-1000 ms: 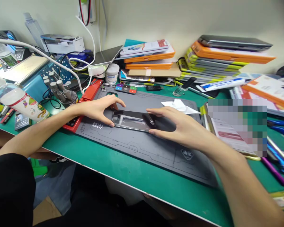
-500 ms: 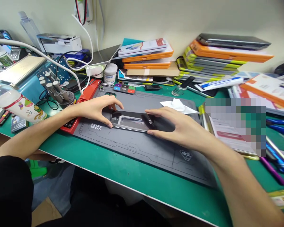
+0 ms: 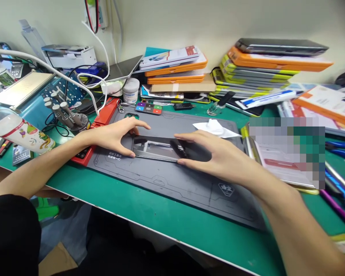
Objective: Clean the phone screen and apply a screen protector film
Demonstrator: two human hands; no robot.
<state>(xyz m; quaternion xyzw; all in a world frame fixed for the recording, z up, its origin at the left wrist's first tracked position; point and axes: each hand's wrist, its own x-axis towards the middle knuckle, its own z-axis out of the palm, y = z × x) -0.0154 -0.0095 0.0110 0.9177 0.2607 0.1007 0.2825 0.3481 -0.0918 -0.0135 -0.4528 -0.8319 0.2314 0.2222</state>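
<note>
A dark smartphone with a glossy, reflective screen lies lengthwise between my hands, over a grey work mat. My left hand grips its left end, the thumb at the near corner and the index finger stretched out above the far side. At the right end, my right hand spans the phone, with thumb on the near edge and fingertips by the far edge. Whether the phone's underside touches the mat, I cannot tell. A crumpled white tissue sits on the mat beyond my right hand.
A red device borders the mat's left side. Behind it stand a screwdriver holder and a white jar. Stacked orange cases line the wall. Pliers and a purple tool lie right. A bottle lies left.
The view has shifted slightly. Both hands keep almost the same hold at the phone's two ends, and the phone has barely moved.
</note>
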